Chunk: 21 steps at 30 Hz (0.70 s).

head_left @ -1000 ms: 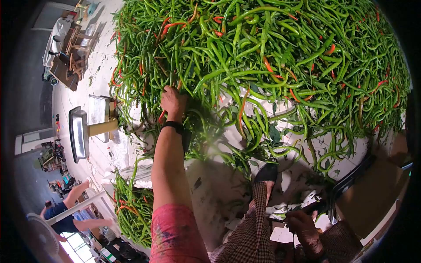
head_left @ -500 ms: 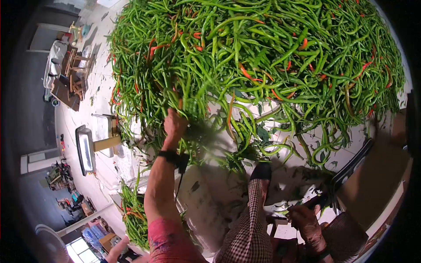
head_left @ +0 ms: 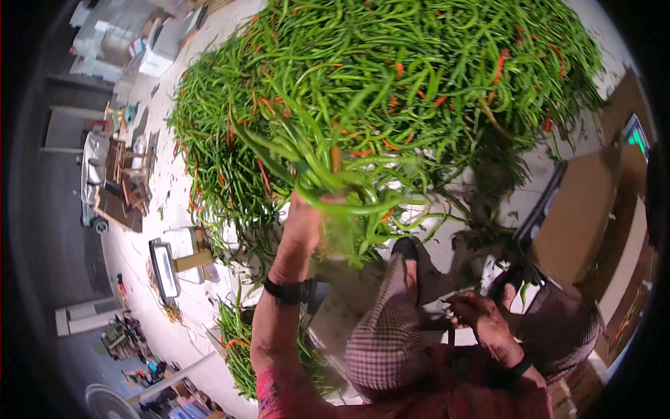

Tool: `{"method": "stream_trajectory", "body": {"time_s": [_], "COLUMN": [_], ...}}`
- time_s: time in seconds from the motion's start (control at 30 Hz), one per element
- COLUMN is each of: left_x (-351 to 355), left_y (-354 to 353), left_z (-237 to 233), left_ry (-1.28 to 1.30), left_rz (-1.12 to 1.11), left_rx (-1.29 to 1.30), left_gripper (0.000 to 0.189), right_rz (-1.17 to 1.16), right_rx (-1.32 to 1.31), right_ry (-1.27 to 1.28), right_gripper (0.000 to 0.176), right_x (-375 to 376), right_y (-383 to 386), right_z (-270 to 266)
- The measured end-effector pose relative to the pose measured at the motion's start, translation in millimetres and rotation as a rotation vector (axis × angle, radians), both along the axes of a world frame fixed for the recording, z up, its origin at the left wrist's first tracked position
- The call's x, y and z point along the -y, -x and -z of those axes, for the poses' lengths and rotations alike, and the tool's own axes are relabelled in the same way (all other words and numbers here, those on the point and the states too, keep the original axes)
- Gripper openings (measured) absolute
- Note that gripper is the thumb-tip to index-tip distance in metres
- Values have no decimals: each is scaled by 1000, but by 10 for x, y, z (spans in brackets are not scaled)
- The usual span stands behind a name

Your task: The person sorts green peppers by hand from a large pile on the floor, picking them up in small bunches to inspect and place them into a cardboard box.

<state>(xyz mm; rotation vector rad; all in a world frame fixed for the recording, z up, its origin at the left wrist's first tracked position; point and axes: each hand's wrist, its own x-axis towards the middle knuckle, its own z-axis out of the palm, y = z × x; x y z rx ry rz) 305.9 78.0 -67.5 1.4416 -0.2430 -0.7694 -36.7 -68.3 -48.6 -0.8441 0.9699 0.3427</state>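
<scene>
A bunch of long green chili peppers point(head_left: 314, 164) is gripped in my left hand point(head_left: 300, 227), raised in front of the large pile of peppers point(head_left: 391, 77). Motion blurs part of the bunch and the fingers. Green peppers make up most of the pile, with red ones scattered through it. Over my lap, near my knee, my right hand point(head_left: 485, 325) has its fingers curled together. Whatever they may hold is too small and dark to name. A second, smaller heap of green peppers point(head_left: 237, 353) lies beside my left forearm.
A scale-like device with a pale panel point(head_left: 165, 269) stands left of the pile. Brown cardboard point(head_left: 579, 209) leans at the right, near a lit green display point(head_left: 636, 137). My dark shoe point(head_left: 405, 248) rests on the white floor. Wooden stools point(head_left: 129, 171) and a fan point(head_left: 108, 401) are farther left.
My left hand has come up out of the pile with a bunch of peppers, moving slightly right. The right hand has risen a little, fingers still curled. The whole view has shifted.
</scene>
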Motion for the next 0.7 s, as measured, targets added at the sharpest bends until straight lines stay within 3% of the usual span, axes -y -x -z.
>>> {"method": "stream_trajectory", "body": {"time_s": [0.1, 0.17, 0.23, 0.3, 0.37, 0.43, 0.5, 0.63, 0.7], "left_x": [422, 615, 811, 865, 834, 883, 921, 926, 899], "left_y": [250, 348, 454, 683, 721, 860, 1036, 1394, 1630], "left_z": [-256, -350, -498, -845, -866, -1039, -1293, -1573, -1539], "left_ry": [224, 31, -41, 262, 238, 376, 345, 339, 390], "left_rz": [-6, 135, 219, 264, 304, 288, 328, 382, 378], "left_rx": [-142, 38, 31, -163, -111, -242, -161, -142, -106], "left_gripper": [50, 51, 52, 65, 66, 70, 74, 74, 72], "right_rz": [18, 9, -4, 45, 66, 43, 68, 191, 94], "right_rx": [47, 110, 183, 228, 278, 307, 326, 399, 528], "right_ry": [68, 85, 99, 99, 114, 156, 191, 375, 819], "right_gripper": [24, 22, 22, 22, 23, 23, 24, 23, 34], "right_x": [-60, -57, -83, -91, -21, 29, 59, 113, 197], "right_y": [250, 322, 456, 550, 616, 669, 739, 763, 745], "right_z": [75, -69, -51, -104, -188, -299, -399, -755, -917]}}
